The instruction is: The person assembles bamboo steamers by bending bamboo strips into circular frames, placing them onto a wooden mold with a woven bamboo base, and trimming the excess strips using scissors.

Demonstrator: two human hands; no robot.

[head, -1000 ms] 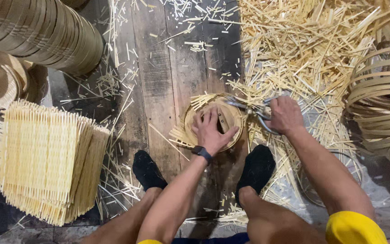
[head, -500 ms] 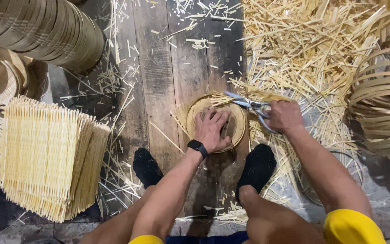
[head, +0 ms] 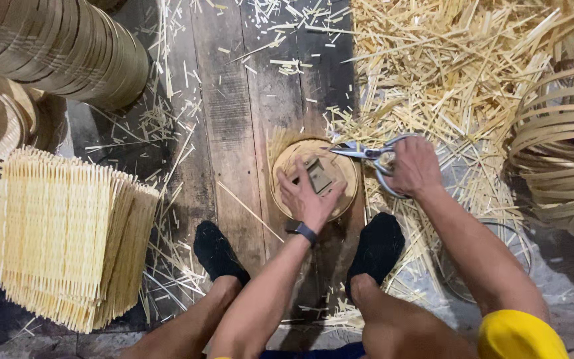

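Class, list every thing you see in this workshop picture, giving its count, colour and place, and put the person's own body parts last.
Round bamboo tray: one, tan, on the plank floor between the feet.
Scissors: one pair, silver, at the tray's upper right rim.
Woven mats: one stack, pale yellow, left.
Round frames: one stack lying on its side, tan, upper left.
Bamboo hoops: several, tan, right edge.
Bamboo offcuts: a heap, straw-coloured, upper right.
Plank floor: dark wood.
Left hand: pressing on the tray, dark wristband.
Right hand: holding the scissors.
Feet: two, black socks.

plank floor (head: 234, 113), bamboo offcuts (head: 446, 73), mat stack (head: 68, 233)
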